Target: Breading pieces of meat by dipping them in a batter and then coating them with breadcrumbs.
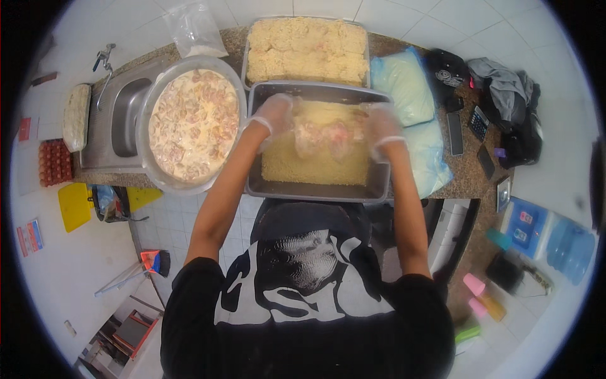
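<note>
1. The left hand [273, 115] and the right hand [383, 126], both in clear gloves, are closed together on a wet piece of meat [323, 136] above the crumb tray [315, 187].
2. The step seems to be the coating; next the piece likely needs pressing into the crumbs.
3. The bowl [146, 120] touches the tray's left edge; the full tray [307, 47] is just behind, so free room is little.

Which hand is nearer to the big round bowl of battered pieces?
Left. The left hand is just right of the bowl, close to its rim, over the breadcrumb tray. The right hand is farther right across that tray. Both grip one pale piece.
</note>
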